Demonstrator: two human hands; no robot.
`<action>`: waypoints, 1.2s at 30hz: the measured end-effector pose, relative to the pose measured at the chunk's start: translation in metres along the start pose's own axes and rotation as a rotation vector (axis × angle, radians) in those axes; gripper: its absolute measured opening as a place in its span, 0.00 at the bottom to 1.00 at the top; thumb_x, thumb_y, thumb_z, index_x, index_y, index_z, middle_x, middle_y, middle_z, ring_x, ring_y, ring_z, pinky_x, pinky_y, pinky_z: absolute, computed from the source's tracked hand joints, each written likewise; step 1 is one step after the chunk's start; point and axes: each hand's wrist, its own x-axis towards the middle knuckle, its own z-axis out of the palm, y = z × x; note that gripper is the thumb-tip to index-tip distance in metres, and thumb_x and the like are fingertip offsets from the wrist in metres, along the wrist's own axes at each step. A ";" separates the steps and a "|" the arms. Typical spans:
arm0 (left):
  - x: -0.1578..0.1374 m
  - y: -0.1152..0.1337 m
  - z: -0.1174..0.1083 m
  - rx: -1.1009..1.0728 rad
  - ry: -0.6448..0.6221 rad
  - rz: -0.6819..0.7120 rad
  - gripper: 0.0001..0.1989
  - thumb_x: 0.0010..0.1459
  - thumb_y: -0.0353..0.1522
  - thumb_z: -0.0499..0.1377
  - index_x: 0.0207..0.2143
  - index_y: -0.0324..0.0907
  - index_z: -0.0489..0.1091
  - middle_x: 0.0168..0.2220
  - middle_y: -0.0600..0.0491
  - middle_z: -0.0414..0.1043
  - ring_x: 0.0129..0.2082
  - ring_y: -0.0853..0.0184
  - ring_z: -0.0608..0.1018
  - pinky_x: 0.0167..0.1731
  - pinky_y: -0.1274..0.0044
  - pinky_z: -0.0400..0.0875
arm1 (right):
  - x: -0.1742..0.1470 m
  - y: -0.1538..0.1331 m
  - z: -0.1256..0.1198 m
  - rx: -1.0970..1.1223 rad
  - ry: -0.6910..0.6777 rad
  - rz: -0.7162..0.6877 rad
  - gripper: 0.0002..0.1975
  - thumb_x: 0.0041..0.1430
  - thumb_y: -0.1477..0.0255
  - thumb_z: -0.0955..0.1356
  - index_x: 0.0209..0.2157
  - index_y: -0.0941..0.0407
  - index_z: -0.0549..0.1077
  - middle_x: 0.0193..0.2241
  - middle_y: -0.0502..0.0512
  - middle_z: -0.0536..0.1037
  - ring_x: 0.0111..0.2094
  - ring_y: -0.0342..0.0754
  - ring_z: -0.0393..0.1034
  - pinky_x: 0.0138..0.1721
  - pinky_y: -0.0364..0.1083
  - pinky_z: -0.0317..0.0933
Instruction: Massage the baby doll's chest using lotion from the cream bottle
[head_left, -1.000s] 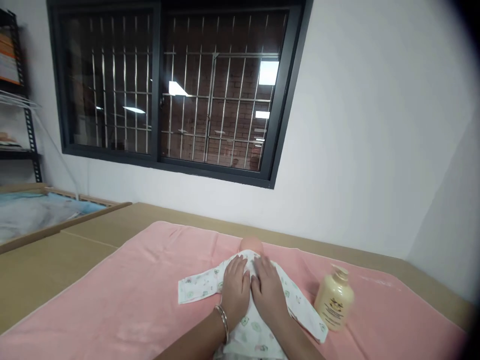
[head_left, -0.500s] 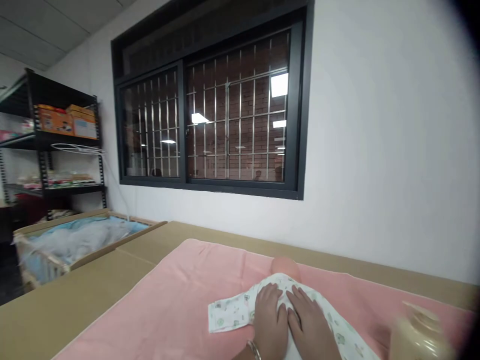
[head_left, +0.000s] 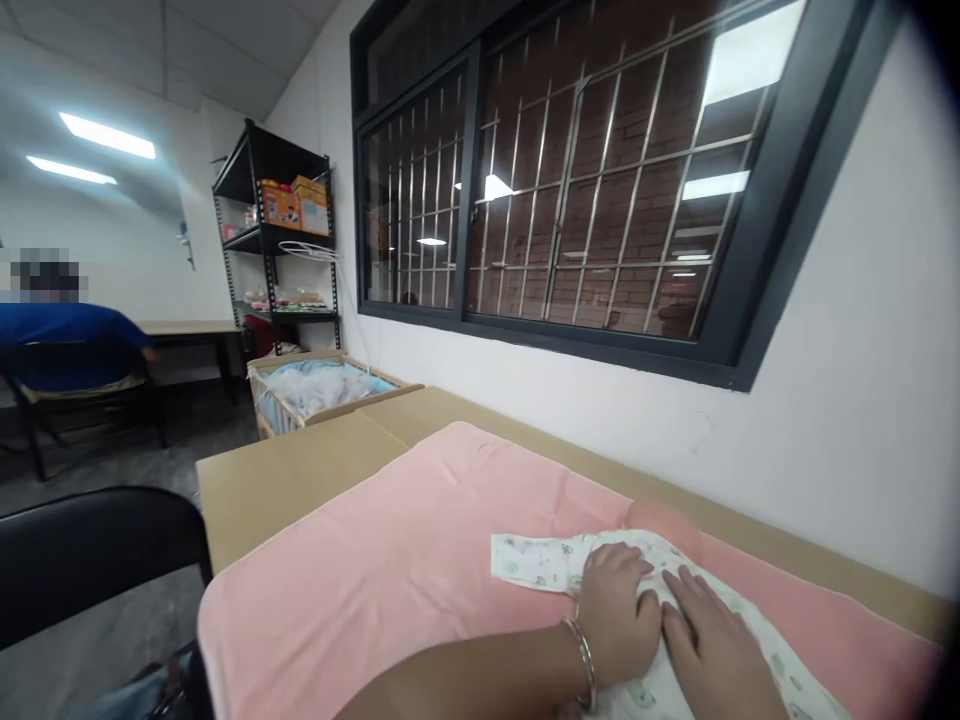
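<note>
A white baby garment [head_left: 536,562] with small green and grey prints lies on the pink cloth [head_left: 360,560], one sleeve stretched out to the left. Beyond its collar is a rounded skin-coloured shape [head_left: 664,518], like a doll's head. My left hand [head_left: 619,605], with a metal bangle at the wrist, rests on the upper part of the garment, its fingers laid over the fabric. Just beside it, my right hand [head_left: 716,640] presses flat on the garment with fingers stretched out. The thumbs are close together. What lies under the fabric is hidden.
The cloth covers a tan table [head_left: 277,490] against the wall below a barred window [head_left: 570,200]. A wooden crib [head_left: 322,390] with blue bedding and a black shelf [head_left: 274,240] stand beyond. At left are a black chair [head_left: 97,550] and a seated person in blue [head_left: 67,340].
My view has swung left, bringing the chair and the seated person into sight. The beige container at lower right has left the view. Both hands stay on the garment.
</note>
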 end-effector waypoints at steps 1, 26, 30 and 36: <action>0.000 0.000 0.000 0.002 -0.006 0.011 0.19 0.52 0.30 0.53 0.46 0.45 0.73 0.52 0.49 0.72 0.54 0.58 0.69 0.60 0.61 0.58 | -0.001 -0.001 -0.003 0.000 -0.008 -0.005 0.28 0.60 0.62 0.55 0.54 0.61 0.70 0.58 0.64 0.67 0.60 0.61 0.58 0.58 0.62 0.54; 0.005 0.011 -0.008 0.060 0.012 0.073 0.17 0.55 0.27 0.53 0.46 0.41 0.72 0.51 0.48 0.72 0.54 0.61 0.69 0.58 0.64 0.60 | 0.000 -0.031 -0.036 0.055 -0.065 0.090 0.28 0.62 0.63 0.54 0.56 0.62 0.68 0.60 0.63 0.63 0.63 0.59 0.53 0.61 0.60 0.48; 0.005 0.010 -0.008 0.076 -0.003 0.089 0.17 0.55 0.27 0.52 0.46 0.40 0.72 0.51 0.47 0.72 0.54 0.60 0.69 0.58 0.64 0.60 | 0.000 -0.032 -0.037 0.057 -0.050 0.087 0.28 0.62 0.63 0.54 0.55 0.63 0.69 0.60 0.64 0.64 0.62 0.59 0.54 0.61 0.59 0.47; 0.007 0.010 -0.006 0.077 -0.010 0.102 0.17 0.56 0.28 0.52 0.47 0.39 0.71 0.52 0.46 0.71 0.55 0.60 0.68 0.59 0.63 0.60 | -0.001 -0.033 -0.040 0.033 -0.037 0.086 0.27 0.62 0.64 0.55 0.55 0.62 0.69 0.60 0.64 0.64 0.62 0.57 0.54 0.61 0.58 0.47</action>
